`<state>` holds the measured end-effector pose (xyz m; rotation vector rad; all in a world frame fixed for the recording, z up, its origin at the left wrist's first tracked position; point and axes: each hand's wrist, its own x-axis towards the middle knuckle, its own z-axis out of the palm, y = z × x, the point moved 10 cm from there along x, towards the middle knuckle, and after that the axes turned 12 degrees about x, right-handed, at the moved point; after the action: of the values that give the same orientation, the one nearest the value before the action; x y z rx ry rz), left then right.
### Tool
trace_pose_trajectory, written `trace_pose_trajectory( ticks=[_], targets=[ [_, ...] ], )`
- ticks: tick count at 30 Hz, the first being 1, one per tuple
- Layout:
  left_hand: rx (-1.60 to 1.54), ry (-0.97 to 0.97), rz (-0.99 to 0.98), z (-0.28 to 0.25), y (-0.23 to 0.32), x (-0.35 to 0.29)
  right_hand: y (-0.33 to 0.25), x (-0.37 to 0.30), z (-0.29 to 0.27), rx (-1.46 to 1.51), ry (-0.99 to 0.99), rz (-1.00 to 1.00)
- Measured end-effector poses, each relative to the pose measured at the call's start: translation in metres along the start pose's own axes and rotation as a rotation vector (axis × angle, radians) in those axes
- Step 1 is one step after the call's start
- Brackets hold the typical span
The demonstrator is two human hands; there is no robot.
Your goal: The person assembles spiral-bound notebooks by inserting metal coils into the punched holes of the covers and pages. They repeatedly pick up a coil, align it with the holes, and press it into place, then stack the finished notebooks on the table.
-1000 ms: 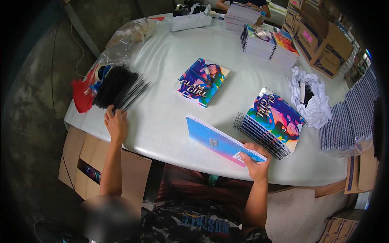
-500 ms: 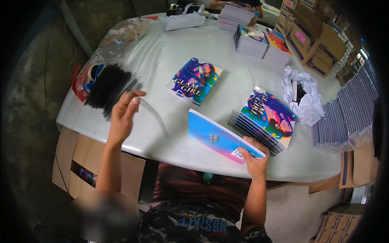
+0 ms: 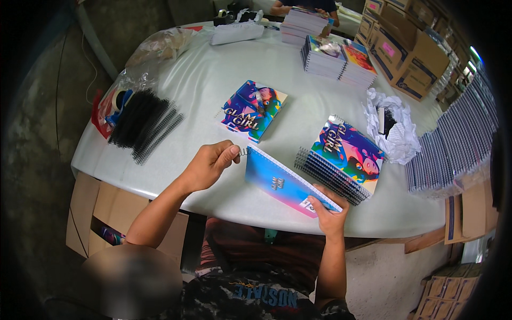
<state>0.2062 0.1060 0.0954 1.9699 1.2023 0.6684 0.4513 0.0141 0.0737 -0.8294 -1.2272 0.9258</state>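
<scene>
My right hand [image 3: 327, 212] grips a blue-and-pink notebook [image 3: 274, 178] by its right end, thumb on the cover. A row of punched holes runs along its upper edge. My left hand [image 3: 213, 161] is closed in a pinch on a spiral binding coil [image 3: 244, 151], whose visible end meets the notebook's upper left corner; whether it passes through a hole I cannot tell. Just right of the notebook lies a stack of coil-bound notebooks [image 3: 349, 152] with colourful covers. Beyond it sits a stack of colourful notebooks [image 3: 252, 110].
Loose black coils [image 3: 141, 125] lie in a heap at the left beside a tape roll [image 3: 118, 100]. Notebook stacks [image 3: 324, 61] stand at the back, cardboard boxes [image 3: 405, 58] behind. At right are crumpled paper [image 3: 408, 141] and many bound notebooks [image 3: 450, 144]. Another person's arm [image 3: 282, 7] shows at the far edge.
My left hand has brought the coil rightward from near the coil heap to the notebook's left corner. My right hand still holds the notebook in about the same place.
</scene>
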Motion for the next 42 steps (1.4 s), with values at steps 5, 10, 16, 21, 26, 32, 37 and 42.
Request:
trace_pose_trajectory(
  ticks=[5, 10, 16, 21, 26, 32, 37, 42],
  targets=[
    [-0.369, -0.225, -0.337, 0.013, -0.028, 0.001, -0.006, 0.002, 0.008, -0.027, -0.106, -0.078],
    [-0.537, -0.302, -0.433, 0.007, -0.02, 0.008, -0.003, 0.0, 0.007, 0.055, -0.183, -0.153],
    [0.405, 0.031, 0.419, -0.026, 0.075, 0.012, 0.023, -0.007, -0.007, 0.127, 0.003, 0.138],
    [0.841, -0.082, 0.396, -0.011, 0.089, 0.011, 0.004, -0.004, 0.013, -0.12, -0.155, 0.049],
    [1.071, 0.079, 0.719, 0.001, 0.11, -0.008, -0.002, -0.009, 0.017, -0.122, -0.127, -0.113],
    [1.097, -0.053, 0.642, 0.007, 0.106, -0.002, -0.006, -0.011, 0.021, -0.149, -0.127, -0.168],
    [1.171, 0.09, 0.656, 0.005, 0.121, -0.002, -0.01, -0.013, 0.03, -0.186, -0.167, -0.189],
    [1.14, -0.167, 0.478, 0.009, 0.087, 0.0, -0.008, -0.015, 0.027, -0.154, -0.149, -0.184]
  ],
)
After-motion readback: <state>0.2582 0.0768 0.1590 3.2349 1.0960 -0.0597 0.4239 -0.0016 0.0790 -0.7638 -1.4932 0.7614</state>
